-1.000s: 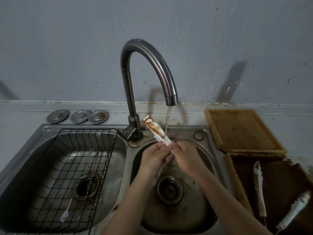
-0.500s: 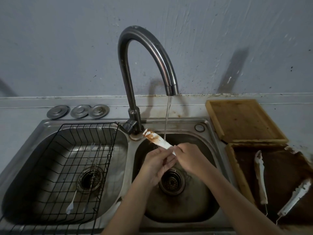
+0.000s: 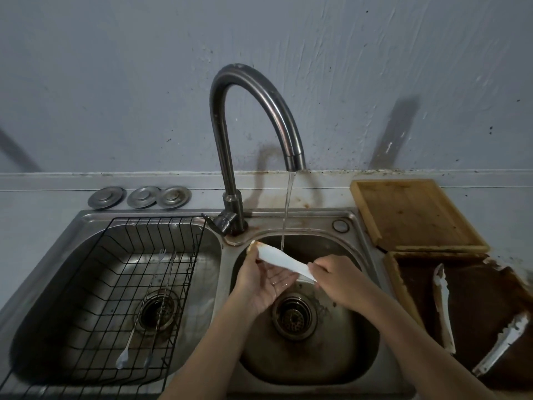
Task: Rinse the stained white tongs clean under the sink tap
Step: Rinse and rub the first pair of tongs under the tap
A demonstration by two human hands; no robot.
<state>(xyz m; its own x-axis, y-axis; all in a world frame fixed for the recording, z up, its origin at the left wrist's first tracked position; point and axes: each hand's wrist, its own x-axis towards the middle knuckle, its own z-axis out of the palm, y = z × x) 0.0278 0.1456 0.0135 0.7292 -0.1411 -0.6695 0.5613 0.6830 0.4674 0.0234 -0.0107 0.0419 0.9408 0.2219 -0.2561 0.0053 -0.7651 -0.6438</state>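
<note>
White tongs lie almost level over the right sink basin, under the thin stream from the curved tap. Their blade looks mostly white, with an orange-brown stain left at the far-left tip. My right hand pinches the tongs' near end. My left hand is cupped palm-up beneath the blade, its thumb resting on the stained tip. Water strikes the blade near its middle.
A black wire rack with thin utensils sits in the left basin. Two more stained white tongs lie in a dark tray at right, behind it a wooden board. Three metal sink plugs rest on the ledge.
The tongs have tipped from pointing up to lying nearly flat and lower in the stream. Most of the brown stain is gone from the blade. My left hand has opened beneath it.
</note>
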